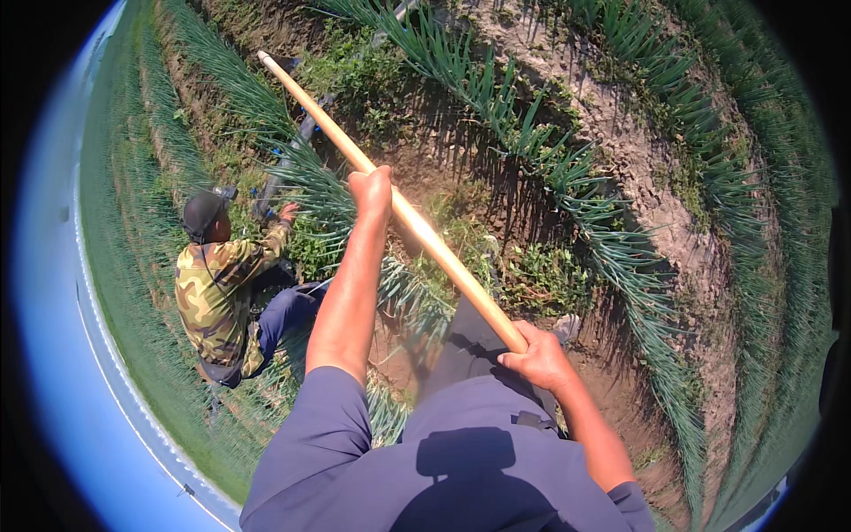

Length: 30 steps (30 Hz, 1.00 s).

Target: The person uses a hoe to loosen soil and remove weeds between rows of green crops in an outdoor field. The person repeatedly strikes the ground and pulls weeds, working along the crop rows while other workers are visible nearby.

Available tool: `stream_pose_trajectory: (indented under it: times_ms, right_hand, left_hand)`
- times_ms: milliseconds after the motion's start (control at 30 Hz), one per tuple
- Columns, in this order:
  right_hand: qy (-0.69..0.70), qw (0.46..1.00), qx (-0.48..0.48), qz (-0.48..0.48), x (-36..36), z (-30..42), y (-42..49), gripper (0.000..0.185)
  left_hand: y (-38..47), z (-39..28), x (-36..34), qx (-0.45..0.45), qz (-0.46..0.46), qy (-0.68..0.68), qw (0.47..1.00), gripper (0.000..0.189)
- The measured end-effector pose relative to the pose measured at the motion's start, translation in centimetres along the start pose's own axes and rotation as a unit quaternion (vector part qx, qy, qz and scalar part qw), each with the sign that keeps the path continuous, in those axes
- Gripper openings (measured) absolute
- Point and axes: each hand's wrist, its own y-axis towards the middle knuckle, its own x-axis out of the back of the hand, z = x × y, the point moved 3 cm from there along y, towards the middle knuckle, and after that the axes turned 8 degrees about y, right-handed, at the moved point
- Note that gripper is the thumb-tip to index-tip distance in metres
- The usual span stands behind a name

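A long, smooth wooden tool handle (442, 249) runs slantwise across the view in front of my body. My left hand (372, 193) is wrapped around its middle. My right hand (540, 358) grips the near end, close to my waist. Towards the upper left the handle ends in a pale tip (264, 58) over the soil; whether a blade is fixed there I cannot tell. Beneath the handle lie bare brown soil and low green weeds (459, 226). Onion-like plants (326, 189) stand beside and partly behind my left forearm.
A person (216, 292) in a camouflage jacket and dark cap crouches at left, one hand reaching into the plants. A grey hose (282, 169) with blue fittings runs along the row. Another onion row (565, 179) curves along my right. Weeds (548, 276) grow near my shoe (567, 327).
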Motion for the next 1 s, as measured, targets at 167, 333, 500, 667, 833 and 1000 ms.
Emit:
stream_pose_trajectory:
  times_ms: [167,333,500,667,833,1000]
  right_hand:
    - [-0.051,0.997,0.048,-0.028,-1.0,4.4,4.3,0.055]
    - [-0.060,0.996,0.029,-0.052,-2.1,4.3,6.2,0.052]
    - [0.078,0.997,-0.025,0.011,-3.3,1.8,5.2,0.050]
    - [0.017,0.993,-0.112,-0.031,0.3,-3.1,-2.5,0.050]
    - [0.033,0.979,-0.188,-0.078,2.5,-9.1,-11.2,0.049]
    - [0.098,0.976,-0.178,-0.078,4.4,-16.1,-16.5,0.046]
  left_hand:
    - [6.1,-3.0,1.0,-0.017,0.006,-0.017,1.000,0.023]
    - [6.7,-5.5,0.4,-0.037,0.012,-0.016,0.999,0.024]
    - [8.6,0.0,-1.2,-0.028,0.016,0.116,0.993,0.035]
    - [-2.3,9.2,-7.0,0.078,0.079,0.235,0.966,0.045]
    - [-13.6,13.9,-8.3,0.110,0.113,0.194,0.968,0.050]
    - [-19.8,16.3,-6.5,0.141,0.153,0.175,0.962,0.050]
